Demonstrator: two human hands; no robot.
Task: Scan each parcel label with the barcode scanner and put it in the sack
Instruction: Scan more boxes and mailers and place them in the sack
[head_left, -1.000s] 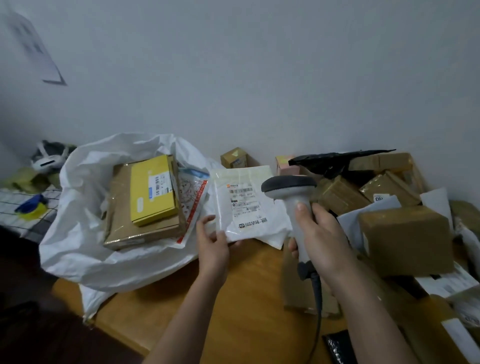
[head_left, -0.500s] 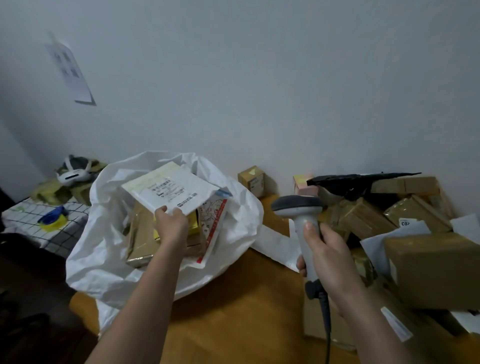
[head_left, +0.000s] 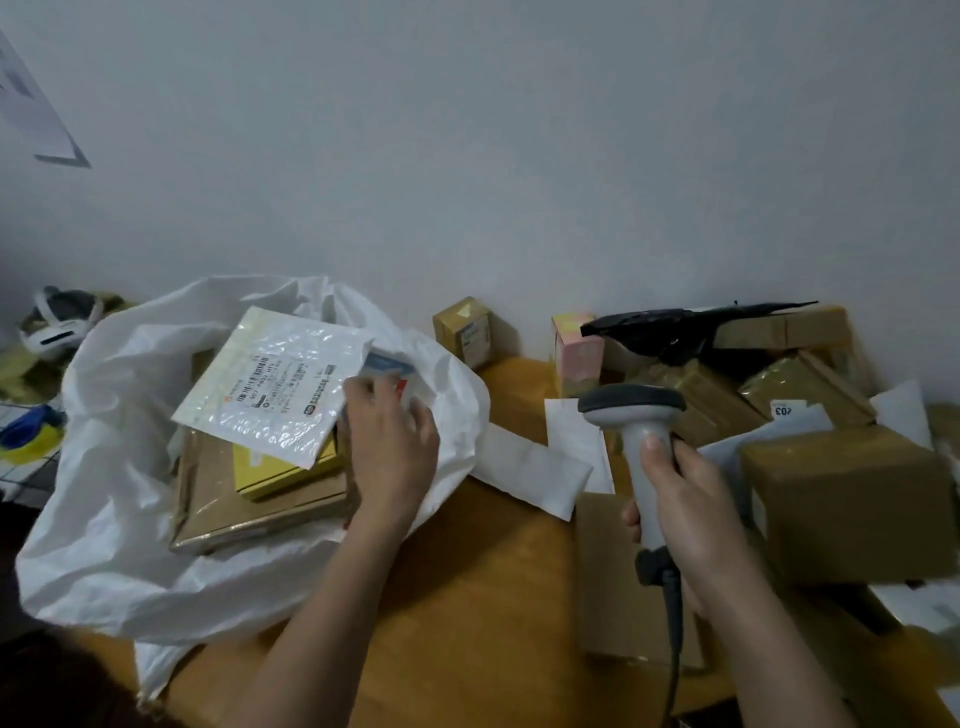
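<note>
Head view: white woven sack (head_left: 130, 519) lies open over the left end of the wooden desk (head_left: 467, 597), mouth toward the person. Inside it, a flat brown box (head_left: 249, 499) with a yellow box (head_left: 280, 470) on top. A white bubble mailer (head_left: 270, 384), label side up with barcode visible, lies tilted across the yellow box. Left hand (head_left: 389, 447) is inside the sack mouth at the mailer's right edge, fingers curled; whether they pinch the mailer or the printed envelope (head_left: 389, 366) behind it cannot be told, as the hand is blurred. Right hand (head_left: 685, 499) is wrapped tight round the grip of the grey barcode scanner (head_left: 636, 431), held upright above the middle of the desk, cable hanging below. Unsorted brown parcels (head_left: 852, 499) are heaped at the right end of the desk; a small yellow carton (head_left: 465, 327) stands at the back edge against the wall.
</note>
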